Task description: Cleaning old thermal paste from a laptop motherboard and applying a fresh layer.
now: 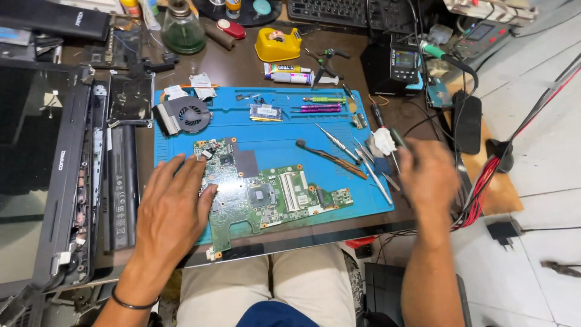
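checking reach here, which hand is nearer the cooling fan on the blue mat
Left. The left hand rests on the green circuit board, just below the cooling fan. The blurred right hand is far across the blue mat, by the tools.

Cooling fan (192,114), yellow tape dispenser (277,45), green bottle (183,28).

Under the left grip (172,209) lies a green circuit board (266,194) on a blue mat (272,148); beyond it, a yellow tape holder (277,45) and a dark brown table (242,66).
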